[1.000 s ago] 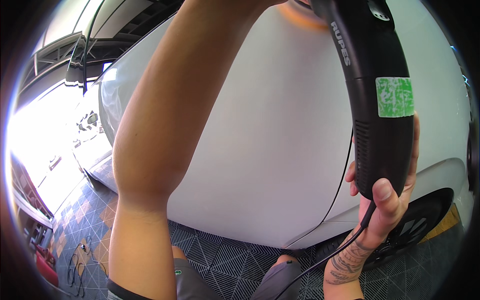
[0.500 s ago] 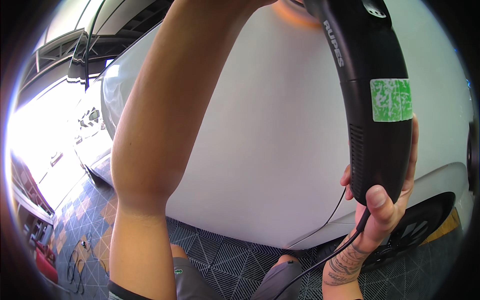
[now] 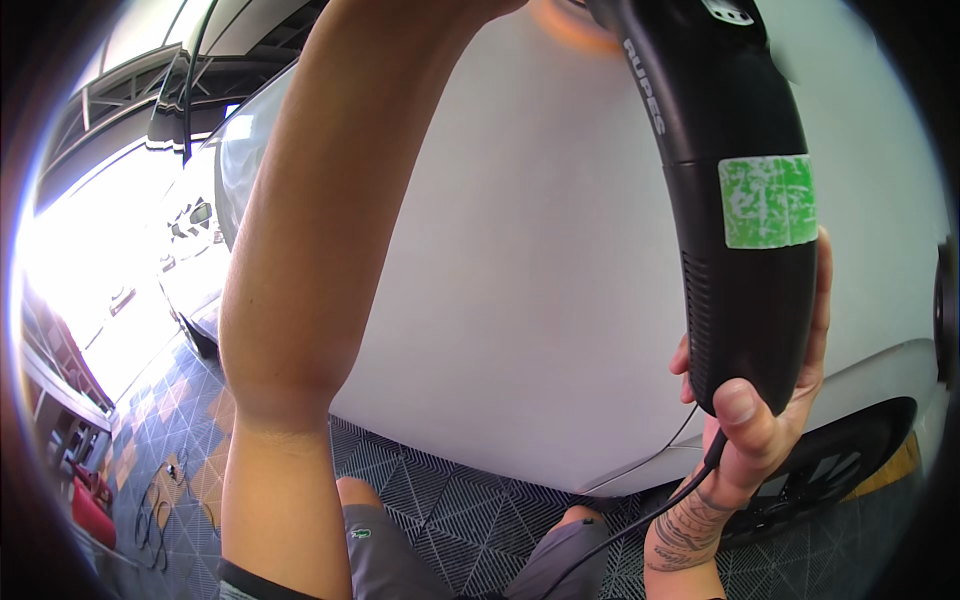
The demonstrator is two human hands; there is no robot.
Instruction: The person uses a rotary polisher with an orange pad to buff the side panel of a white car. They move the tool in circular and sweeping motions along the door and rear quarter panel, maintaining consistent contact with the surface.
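Note:
A black electric polisher [image 3: 745,310] with a worn green sticker on its body runs up the right side of the view. My right hand [image 3: 755,430] is closed around its rear end, thumb on the underside beside the cord [image 3: 690,485]. The polisher's orange pad [image 3: 575,32] is blurred against a light-coloured car panel [image 3: 520,250]. My left arm [image 3: 310,230] reaches up toward the polisher's head. The left hand lies mostly beyond the upper edge, so its fingers and grip are hidden.
Below the panel, the cord trails between my legs above dark ribbed floor tiles [image 3: 450,520]. A black car wheel [image 3: 830,470] is at the lower right. Loose cable [image 3: 155,520] lies on the floor at left, near a red object [image 3: 92,510]. A bright opening is behind it.
The polisher has shifted slightly left across the panel, with my right hand still around its rear end. My left arm has moved slightly left with it.

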